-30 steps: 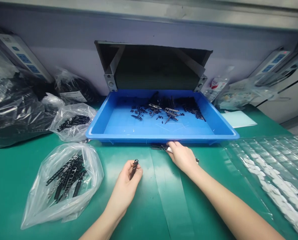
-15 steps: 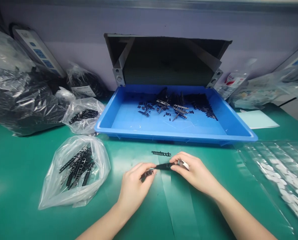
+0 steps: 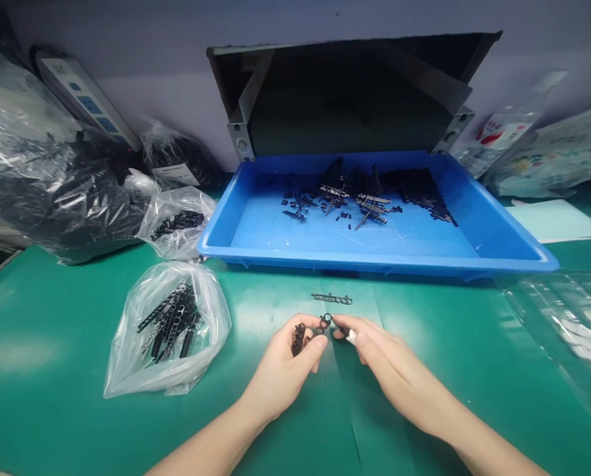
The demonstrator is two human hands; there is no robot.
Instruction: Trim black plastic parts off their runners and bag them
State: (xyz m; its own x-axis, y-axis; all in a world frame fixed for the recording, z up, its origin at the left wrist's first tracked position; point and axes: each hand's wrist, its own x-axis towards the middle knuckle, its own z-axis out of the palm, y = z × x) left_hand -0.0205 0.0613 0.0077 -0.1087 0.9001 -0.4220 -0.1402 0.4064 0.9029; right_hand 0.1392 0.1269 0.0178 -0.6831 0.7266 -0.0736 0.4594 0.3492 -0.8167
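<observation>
My left hand (image 3: 278, 370) is closed, fingers and thumb pinching black plastic strips. A ring-shaped end (image 3: 326, 321) of one black strip sticks out at its fingertips, and another black piece (image 3: 299, 340) shows nearer the palm. My right hand (image 3: 394, 370) is closed beside it, almost touching that ring. Between its fingers are a small white piece (image 3: 352, 336) and a dark part, both mostly hidden; their kind I cannot tell. Just beyond the hands, a black strip with rings (image 3: 332, 299) lies flat on the green mat (image 3: 256, 423).
A blue tray (image 3: 375, 260) with heaps of black parts stands beyond the hands, below a dark wall opening. At left are an open clear bag (image 3: 211, 337) of black strips and other filled bags (image 3: 174, 248). A clear blister tray (image 3: 548, 330) with white pieces lies right.
The view has shifted, so the scene sits differently in the frame. The black strip that spanned both hands now shows its ring end at my left fingertips. My right hand has turned, knuckles more upward.
</observation>
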